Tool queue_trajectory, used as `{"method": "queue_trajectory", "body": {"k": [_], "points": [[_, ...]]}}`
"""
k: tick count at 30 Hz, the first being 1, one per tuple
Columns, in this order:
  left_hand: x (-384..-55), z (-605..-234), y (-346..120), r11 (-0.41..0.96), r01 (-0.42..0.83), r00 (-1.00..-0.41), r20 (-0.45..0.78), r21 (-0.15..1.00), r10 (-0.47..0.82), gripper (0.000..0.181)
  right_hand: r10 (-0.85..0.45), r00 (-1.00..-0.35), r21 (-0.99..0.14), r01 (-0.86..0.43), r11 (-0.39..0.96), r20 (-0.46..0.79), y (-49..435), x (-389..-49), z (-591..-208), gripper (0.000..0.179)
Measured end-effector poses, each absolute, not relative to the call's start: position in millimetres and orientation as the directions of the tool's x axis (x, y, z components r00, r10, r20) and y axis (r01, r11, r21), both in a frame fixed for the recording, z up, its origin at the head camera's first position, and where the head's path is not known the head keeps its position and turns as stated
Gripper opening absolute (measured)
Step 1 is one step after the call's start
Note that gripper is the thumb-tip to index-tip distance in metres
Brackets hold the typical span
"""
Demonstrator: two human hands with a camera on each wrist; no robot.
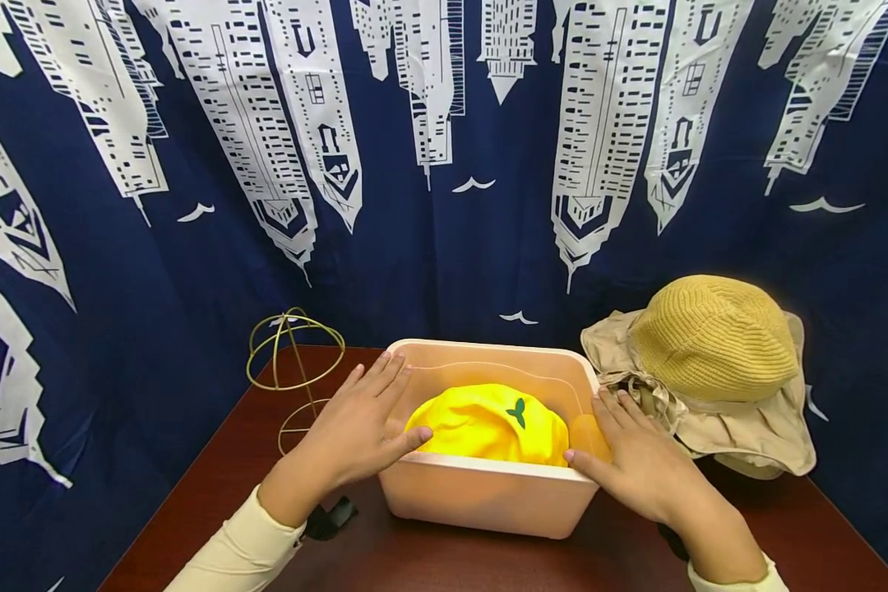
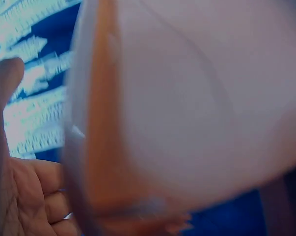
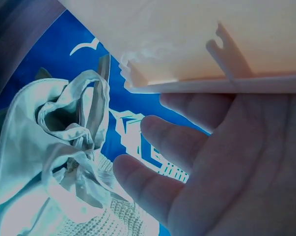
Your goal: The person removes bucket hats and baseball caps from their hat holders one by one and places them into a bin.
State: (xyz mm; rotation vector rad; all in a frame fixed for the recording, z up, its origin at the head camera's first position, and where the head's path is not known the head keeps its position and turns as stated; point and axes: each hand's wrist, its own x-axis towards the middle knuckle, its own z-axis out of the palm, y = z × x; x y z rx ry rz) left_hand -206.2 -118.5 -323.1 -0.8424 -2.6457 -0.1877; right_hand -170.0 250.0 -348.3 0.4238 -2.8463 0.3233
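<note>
A peach plastic bin (image 1: 488,497) stands on the table, with a yellow cap (image 1: 459,423) bearing a small green leaf lying inside it. My left hand (image 1: 355,423) is at the bin's left rim, fingers extended and thumb over the front left corner. At the right rim, my right hand (image 1: 640,460) has its fingers stretched along the side and its thumb tip at the front edge. In the right wrist view, straight fingers of the right hand (image 3: 187,147) lie along the bin's rim (image 3: 226,86). The left wrist view shows the bin's wall (image 2: 187,108) large and blurred.
To the right, a straw sun hat (image 1: 718,345) with a beige fabric brim sits close beside the bin. A gold wire hat stand (image 1: 296,382) is at the left, behind my left hand. Behind the dark red table (image 1: 215,477) hangs a blue curtain (image 1: 444,263) with white buildings.
</note>
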Motion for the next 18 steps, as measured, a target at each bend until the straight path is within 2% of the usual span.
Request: {"method": "queue_trajectory", "body": {"k": [6, 13, 18], "points": [[-206.9, -348.3, -133.3, 0.861, 0.489, -0.836, 0.356, 0.141, 0.416, 0.094, -0.245, -0.936, -0.169, -0.292, 0.941, 0.253, 252.1, -169.4, -347.0, 0.097], [-208.7, -365.2, -136.6, 0.878, 0.454, -0.834, 0.419, 0.15, 0.36, 0.09, -0.28, -0.925, -0.161, -0.327, 0.931, 0.259, 253.4, -171.1, -345.2, 0.093], [-202.5, -365.5, -139.2, 0.874, 0.459, -0.836, 0.412, 0.161, 0.363, 0.092, -0.3, -0.92, -0.173, -0.347, 0.922, 0.251, 253.8, -172.0, -344.0, 0.092]]}}
